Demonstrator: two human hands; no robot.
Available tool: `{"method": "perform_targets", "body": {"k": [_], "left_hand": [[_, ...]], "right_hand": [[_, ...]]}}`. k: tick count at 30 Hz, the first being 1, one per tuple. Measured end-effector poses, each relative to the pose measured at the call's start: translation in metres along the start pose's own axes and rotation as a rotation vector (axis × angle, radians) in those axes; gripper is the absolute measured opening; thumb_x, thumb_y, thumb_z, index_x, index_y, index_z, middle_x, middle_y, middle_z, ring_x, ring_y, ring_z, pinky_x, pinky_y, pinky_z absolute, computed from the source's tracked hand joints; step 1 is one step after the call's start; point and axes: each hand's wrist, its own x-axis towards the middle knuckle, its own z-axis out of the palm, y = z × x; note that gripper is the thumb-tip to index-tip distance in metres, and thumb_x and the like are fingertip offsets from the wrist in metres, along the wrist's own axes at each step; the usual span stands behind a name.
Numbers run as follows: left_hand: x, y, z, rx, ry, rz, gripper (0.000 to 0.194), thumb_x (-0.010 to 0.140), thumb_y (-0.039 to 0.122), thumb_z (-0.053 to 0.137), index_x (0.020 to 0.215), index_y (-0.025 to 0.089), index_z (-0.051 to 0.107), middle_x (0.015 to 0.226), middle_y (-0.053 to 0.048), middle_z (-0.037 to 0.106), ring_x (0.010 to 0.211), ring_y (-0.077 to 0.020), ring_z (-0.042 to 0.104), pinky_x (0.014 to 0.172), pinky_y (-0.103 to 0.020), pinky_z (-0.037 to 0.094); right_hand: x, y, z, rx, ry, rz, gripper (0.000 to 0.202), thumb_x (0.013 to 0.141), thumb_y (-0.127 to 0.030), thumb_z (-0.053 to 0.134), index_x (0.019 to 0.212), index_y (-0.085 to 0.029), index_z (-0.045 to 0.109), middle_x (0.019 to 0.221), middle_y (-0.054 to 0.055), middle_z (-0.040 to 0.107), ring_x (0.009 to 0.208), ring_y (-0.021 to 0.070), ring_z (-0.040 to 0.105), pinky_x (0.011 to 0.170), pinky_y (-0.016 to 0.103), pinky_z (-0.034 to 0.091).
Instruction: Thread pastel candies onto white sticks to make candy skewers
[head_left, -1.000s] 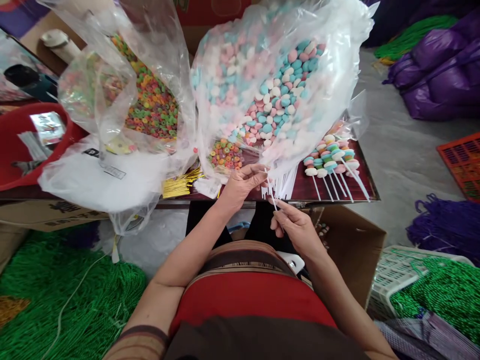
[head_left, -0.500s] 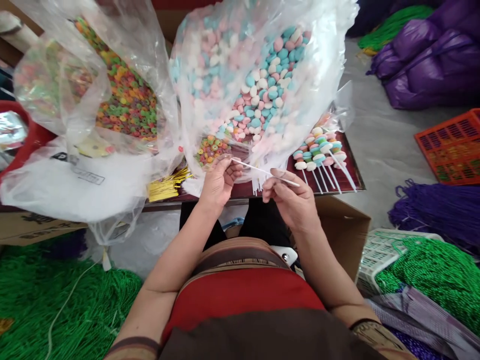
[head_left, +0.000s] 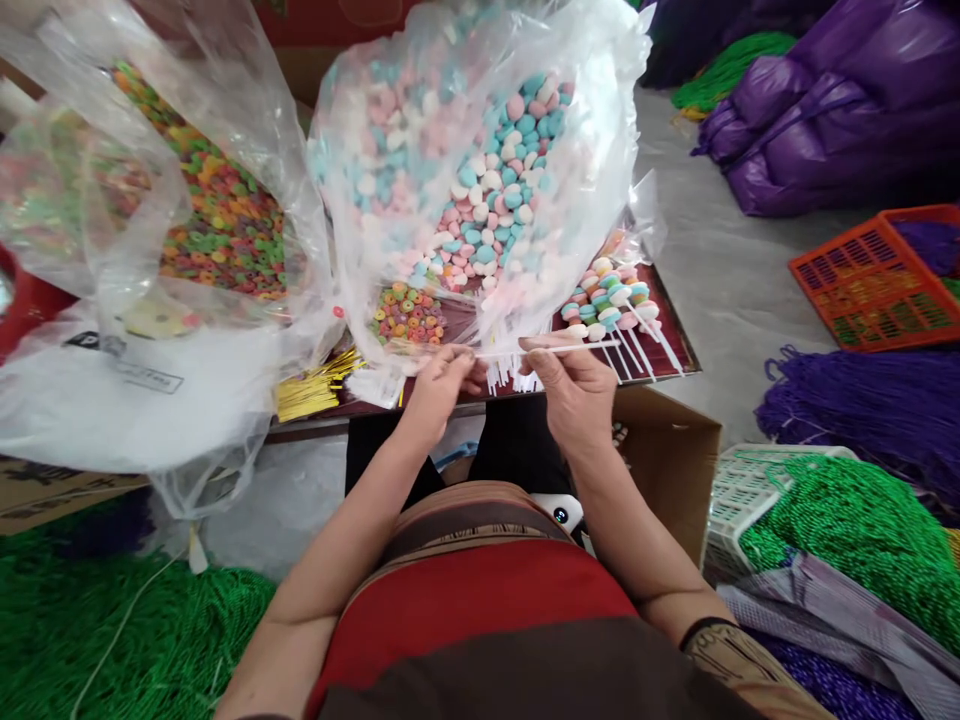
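Observation:
A thin white stick [head_left: 600, 345] lies almost level between my two hands, in front of the candy bags. My left hand [head_left: 444, 388] pinches around its left end, the fingertips partly blurred. Farther along, my right hand [head_left: 574, 388] grips the stick between thumb and fingers, and its free end sticks out to the right. Just beyond my left hand are loose ring-shaped candies [head_left: 409, 315]. More white sticks [head_left: 517, 375] lie between and behind my hands. Skewers of pastel candies [head_left: 611, 300] rest on the table to the right.
A big clear bag of pink, blue and white candies [head_left: 487, 190] leans at the back. Left of it is a bag of ring candies [head_left: 225, 215]. Yellow twist ties [head_left: 319, 385] lie by the table edge. A cardboard box [head_left: 671, 460] and orange crate [head_left: 862, 285] stand right.
The stick has turned from slanting down to the right to nearly level. My hands have drawn slightly closer together. The whole view has shifted a little, so the table appears farther left.

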Motion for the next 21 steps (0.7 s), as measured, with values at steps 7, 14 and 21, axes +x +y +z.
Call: {"method": "perform_targets", "body": {"k": [7,14,21], "left_hand": [[-0.016,0.025,0.007,0.31,-0.103,0.404,0.027,0.094,0.046,0.068,0.104,0.023,0.077,0.099,-0.004,0.076,0.096,-0.018,0.068,0.093,-0.03,0.051],[-0.007,0.017,0.012,0.002,-0.143,0.197,0.042,0.08,0.06,0.08,0.076,0.02,0.071,0.077,0.001,0.068,0.075,-0.0119,0.06,0.077,-0.026,0.051],[0.013,0.006,-0.012,0.196,-0.141,0.043,0.033,0.091,0.05,0.072,0.093,0.018,0.078,0.077,-0.002,0.072,0.064,-0.0113,0.059,0.061,-0.023,0.046]], "right_hand": [[-0.009,-0.017,-0.004,-0.101,-0.25,0.135,0.029,0.092,-0.049,0.071,0.082,-0.023,0.077,0.06,-0.002,0.065,0.052,0.0129,0.056,0.056,0.028,0.049],[-0.023,0.001,0.003,-0.092,-0.251,0.263,0.032,0.086,-0.049,0.073,0.098,-0.021,0.083,0.057,-0.003,0.056,0.052,0.0116,0.049,0.049,0.025,0.04],[-0.021,0.012,-0.008,0.026,-0.38,0.536,0.047,0.089,-0.05,0.069,0.12,-0.016,0.078,0.054,-0.006,0.055,0.04,0.0061,0.038,0.039,0.02,0.025]]}}
